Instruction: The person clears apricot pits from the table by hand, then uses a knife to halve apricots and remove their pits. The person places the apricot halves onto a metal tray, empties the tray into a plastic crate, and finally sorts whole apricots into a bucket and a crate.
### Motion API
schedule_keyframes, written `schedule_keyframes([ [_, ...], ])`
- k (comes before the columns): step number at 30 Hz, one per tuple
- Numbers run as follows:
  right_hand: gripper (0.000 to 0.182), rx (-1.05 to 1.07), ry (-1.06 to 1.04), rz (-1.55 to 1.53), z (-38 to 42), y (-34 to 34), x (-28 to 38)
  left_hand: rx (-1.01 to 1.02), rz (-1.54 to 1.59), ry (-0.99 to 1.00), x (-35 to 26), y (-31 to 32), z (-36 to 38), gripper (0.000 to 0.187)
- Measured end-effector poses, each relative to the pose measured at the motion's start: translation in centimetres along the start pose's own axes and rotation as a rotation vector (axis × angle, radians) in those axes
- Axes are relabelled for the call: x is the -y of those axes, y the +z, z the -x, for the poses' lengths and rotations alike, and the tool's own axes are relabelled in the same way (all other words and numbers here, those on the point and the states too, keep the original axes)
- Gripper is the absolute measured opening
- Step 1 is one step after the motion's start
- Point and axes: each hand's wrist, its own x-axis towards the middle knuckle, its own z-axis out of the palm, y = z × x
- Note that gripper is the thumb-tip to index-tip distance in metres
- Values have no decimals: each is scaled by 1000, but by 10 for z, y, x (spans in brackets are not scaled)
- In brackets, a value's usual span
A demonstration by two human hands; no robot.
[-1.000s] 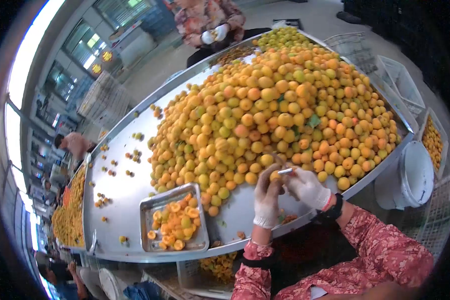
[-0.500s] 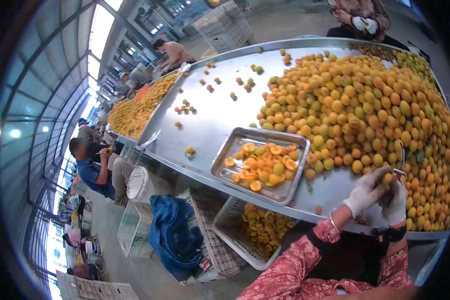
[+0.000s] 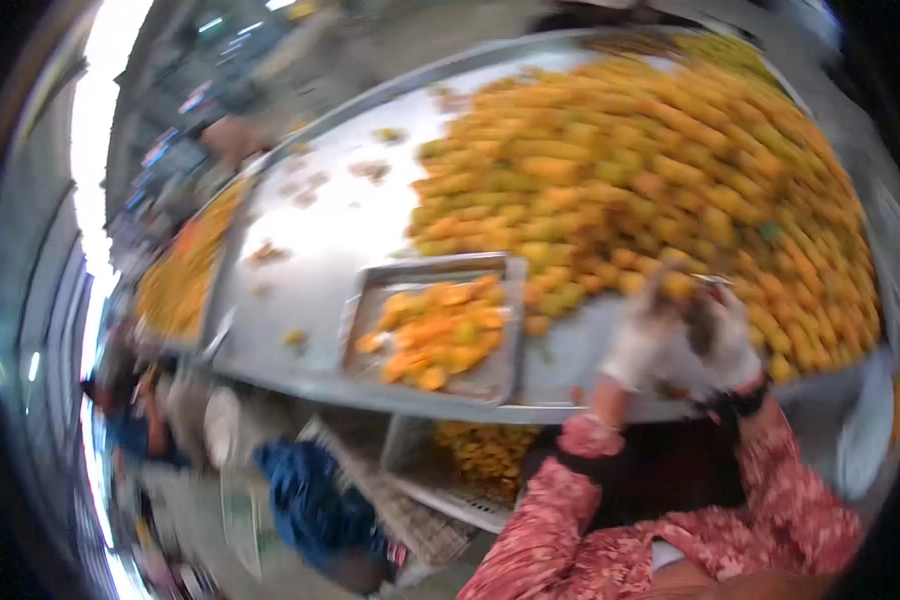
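Right of centre, the left hand [image 3: 642, 342] bends its fingers round a fruit [image 3: 680, 287]; hold it steady. The right hand [image 3: 727, 345] is too blurry to tell.

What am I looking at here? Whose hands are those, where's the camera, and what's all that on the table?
There's no robot: these are a person's own hands, in pale gloves. The camera sits on the person's head, looking forward and down, so the pink sleeves come up from the bottom. The metal table carries a heap of yellow-orange fruit. A metal tray holds fruit pieces. The left hand seems to hold one fruit. Blur hides what the right hand holds.
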Motion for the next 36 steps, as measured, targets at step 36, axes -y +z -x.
schedule_keyframes([
  [36, 25, 125, -473, 1053, 16, -43, -9, -157, 408, -257, -51, -27, -6, 37],
])
